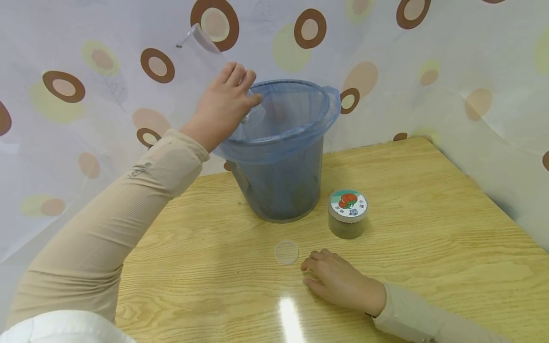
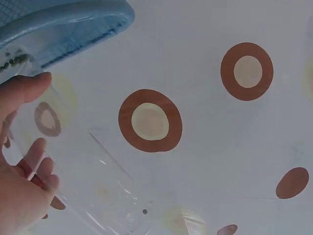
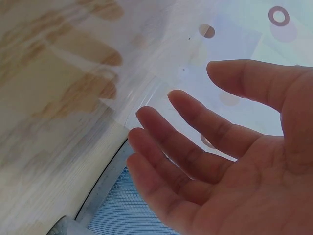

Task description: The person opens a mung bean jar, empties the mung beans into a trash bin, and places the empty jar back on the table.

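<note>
My left hand [image 1: 227,102] grips a clear plastic cylindrical container [image 1: 201,43], raised and tilted over the near-left rim of a mesh bin [image 1: 283,186]. The container's lower end reaches over the bin's mouth. In the left wrist view, small green bits lie near that end of the see-through container [image 2: 88,171], with thumb and fingers around its side. Low over the table, my right hand [image 1: 340,281] holds nothing, its fingers loosely bent and spread in the right wrist view. Just left of its fingertips lies a clear round disc [image 1: 286,253].
A blue bag [image 1: 274,147] lines the bin and folds over its rim. Right of the bin stands a squat jar [image 1: 347,214] with a tomato picture on its lid. The wood-grain table [image 1: 429,214] meets a white sheet [image 1: 386,95] with brown circles behind.
</note>
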### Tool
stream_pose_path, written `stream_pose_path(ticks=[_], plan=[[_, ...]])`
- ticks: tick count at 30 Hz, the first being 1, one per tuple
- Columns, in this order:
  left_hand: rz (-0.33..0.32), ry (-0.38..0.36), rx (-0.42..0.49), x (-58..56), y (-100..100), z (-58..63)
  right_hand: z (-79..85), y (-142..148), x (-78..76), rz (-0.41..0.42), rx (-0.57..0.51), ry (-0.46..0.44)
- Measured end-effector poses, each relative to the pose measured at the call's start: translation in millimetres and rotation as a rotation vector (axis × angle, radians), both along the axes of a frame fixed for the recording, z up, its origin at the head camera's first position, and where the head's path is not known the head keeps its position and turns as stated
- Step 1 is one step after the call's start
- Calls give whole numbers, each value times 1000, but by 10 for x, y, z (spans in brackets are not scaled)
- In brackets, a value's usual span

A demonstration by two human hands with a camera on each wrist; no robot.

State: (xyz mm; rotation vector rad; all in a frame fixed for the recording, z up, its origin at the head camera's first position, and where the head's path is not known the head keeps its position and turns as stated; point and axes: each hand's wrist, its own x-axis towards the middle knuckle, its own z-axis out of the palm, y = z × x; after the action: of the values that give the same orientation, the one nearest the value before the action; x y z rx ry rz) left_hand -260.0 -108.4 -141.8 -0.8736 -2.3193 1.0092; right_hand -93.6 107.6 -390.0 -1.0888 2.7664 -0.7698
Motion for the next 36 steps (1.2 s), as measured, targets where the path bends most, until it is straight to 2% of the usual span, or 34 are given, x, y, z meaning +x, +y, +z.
stream_pose_path(ticks=[6,13,19,22,28,36], plan=[[-59,62,-98,-52,1,-48,16,-6,6,-1,-2,-5],[-127,97,-131,-93,-14,-123,13,-2,15,2,-4,7],[-128,122,-180,-78,1,-121,15,4,25,5,0,0],[-127,120,-164,-77,8,-117,18,4,28,7,-1,-4],[-169,110,-86,-93,0,-120,13,4,30,11,-6,2],[-133,97,-90,-78,2,-115,10,2,43,14,-4,-3]])
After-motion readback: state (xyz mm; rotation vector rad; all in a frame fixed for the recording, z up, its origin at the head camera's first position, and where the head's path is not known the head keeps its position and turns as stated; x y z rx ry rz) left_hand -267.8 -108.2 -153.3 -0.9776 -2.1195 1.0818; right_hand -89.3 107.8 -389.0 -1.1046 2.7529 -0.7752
